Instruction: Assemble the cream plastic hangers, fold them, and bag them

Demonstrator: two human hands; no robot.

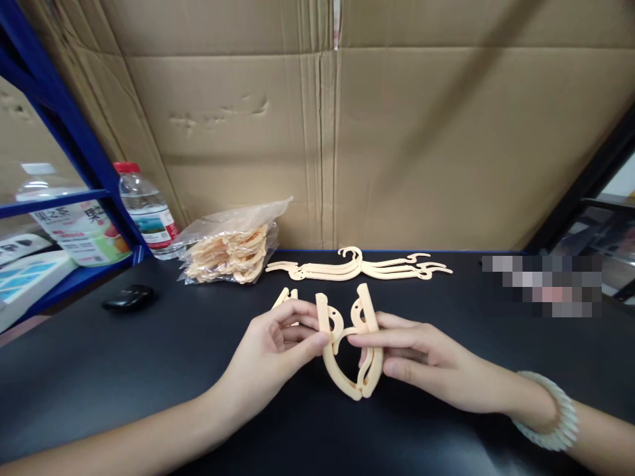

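Between my two hands is a cream plastic folding hanger [342, 382], its arms folded up into a V with the hook between them. My left hand [278, 350] pinches its left arm between thumb and fingers. On the other side, my right hand [421, 350] grips the right arm, the index finger reaching across toward the hook. Behind my left hand, part of another cream piece [282, 297] shows; the rest is hidden. Farther back lie several spread hangers [337, 270] on the black table [208, 423].
A clear plastic bag [228, 254] of cream hangers lies at the back left, near a red-capped water bottle [149, 215]. A black mouse [129, 297] is at left, beside a blue shelf frame [106, 158]. Cardboard [238, 119] stands behind the table. A blurred-out patch is at right.
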